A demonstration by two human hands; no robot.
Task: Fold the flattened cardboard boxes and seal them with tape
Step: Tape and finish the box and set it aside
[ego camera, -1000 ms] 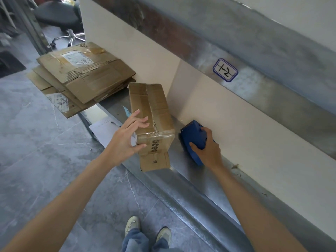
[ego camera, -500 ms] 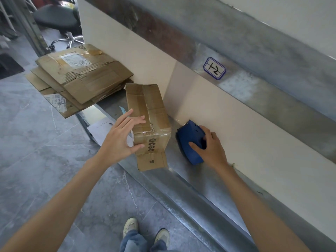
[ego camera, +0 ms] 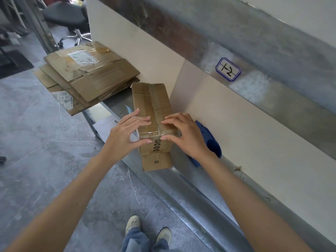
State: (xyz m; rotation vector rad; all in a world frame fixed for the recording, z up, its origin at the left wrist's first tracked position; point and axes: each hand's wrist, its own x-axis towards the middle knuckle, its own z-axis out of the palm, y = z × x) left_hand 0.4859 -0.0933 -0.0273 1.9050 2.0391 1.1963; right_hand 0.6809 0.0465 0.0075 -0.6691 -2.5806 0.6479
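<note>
Box (ego camera: 152, 106) sits on the metal ledge (ego camera: 181, 180) by the wall. L hand (ego camera: 125, 137) & R hand (ego camera: 185, 135) lie flat on top, thumbs in front, prob. pressing tape down. Next, maybe: turn it, grab blue tape tool (ego camera: 209, 140).

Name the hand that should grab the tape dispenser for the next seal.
Right. The dispenser lies close beside the right hand, on that side of the box; the left hand would have to cross over the box.
</note>
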